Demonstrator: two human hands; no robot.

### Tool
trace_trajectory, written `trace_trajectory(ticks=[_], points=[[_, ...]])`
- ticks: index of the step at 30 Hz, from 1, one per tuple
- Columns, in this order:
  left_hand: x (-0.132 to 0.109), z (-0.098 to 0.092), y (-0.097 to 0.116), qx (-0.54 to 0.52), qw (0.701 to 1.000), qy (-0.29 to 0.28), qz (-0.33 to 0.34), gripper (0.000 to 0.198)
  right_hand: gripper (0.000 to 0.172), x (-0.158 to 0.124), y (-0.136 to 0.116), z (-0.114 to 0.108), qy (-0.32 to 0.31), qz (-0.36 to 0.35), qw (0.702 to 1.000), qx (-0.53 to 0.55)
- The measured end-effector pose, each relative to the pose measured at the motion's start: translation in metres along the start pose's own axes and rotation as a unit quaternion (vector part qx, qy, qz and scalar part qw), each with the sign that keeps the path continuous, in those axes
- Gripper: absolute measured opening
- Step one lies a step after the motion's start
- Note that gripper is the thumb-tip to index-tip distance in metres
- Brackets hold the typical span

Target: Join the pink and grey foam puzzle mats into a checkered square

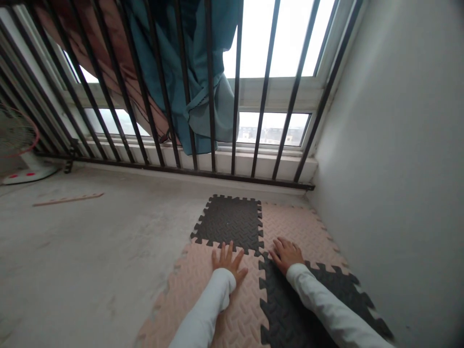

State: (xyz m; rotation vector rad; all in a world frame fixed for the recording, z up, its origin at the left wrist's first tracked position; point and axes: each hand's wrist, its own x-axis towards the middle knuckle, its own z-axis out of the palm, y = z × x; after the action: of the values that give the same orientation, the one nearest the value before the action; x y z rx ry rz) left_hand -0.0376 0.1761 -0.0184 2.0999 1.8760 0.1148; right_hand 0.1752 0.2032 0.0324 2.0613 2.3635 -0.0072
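Four-cornered foam floor tiles with jigsaw edges lie joined on the floor in a black and pink checker pattern. My left hand rests with fingers spread on the near pink foam tile, close to its seam with the far black foam tile. My right hand lies, fingers stretched forward, over the seam between the far pink foam tile and the near black foam tile. Neither hand holds anything. My sleeves hide parts of both near tiles.
A dark metal railing runs along the window, with blue and pink curtains behind it. A white wall rises at the right. On the left stand a fan and a thin pinkish strip on the concrete floor.
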Motion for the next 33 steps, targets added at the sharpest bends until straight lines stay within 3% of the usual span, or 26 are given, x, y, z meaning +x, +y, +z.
trace_trajectory(ticks=[5, 10, 14, 22, 33], points=[[-0.003, -0.004, 0.004, -0.005, 1.0, 0.0, -0.01, 0.06, 0.064, 0.072, -0.026, 0.002, -0.047, -0.009, 0.999, 0.026], [-0.005, -0.006, 0.004, -0.014, 1.0, -0.005, -0.002, 0.061, 0.068, 0.13, -0.045, 0.01, 0.004, 0.047, 0.997, 0.057], [-0.008, -0.01, 0.004, -0.018, 1.0, -0.01, 0.001, 0.062, 0.071, 0.158, -0.044, 0.011, 0.023, 0.072, 0.995, 0.069], [-0.017, -0.023, 0.007, -0.03, 0.999, -0.018, 0.001, 0.062, 0.073, 0.17, -0.036, 0.019, 0.007, 0.082, 0.996, 0.046], [-0.017, -0.026, 0.009, 0.005, 1.0, -0.022, -0.012, 0.06, 0.078, 0.176, -0.034, 0.022, 0.017, 0.047, 0.998, 0.026]])
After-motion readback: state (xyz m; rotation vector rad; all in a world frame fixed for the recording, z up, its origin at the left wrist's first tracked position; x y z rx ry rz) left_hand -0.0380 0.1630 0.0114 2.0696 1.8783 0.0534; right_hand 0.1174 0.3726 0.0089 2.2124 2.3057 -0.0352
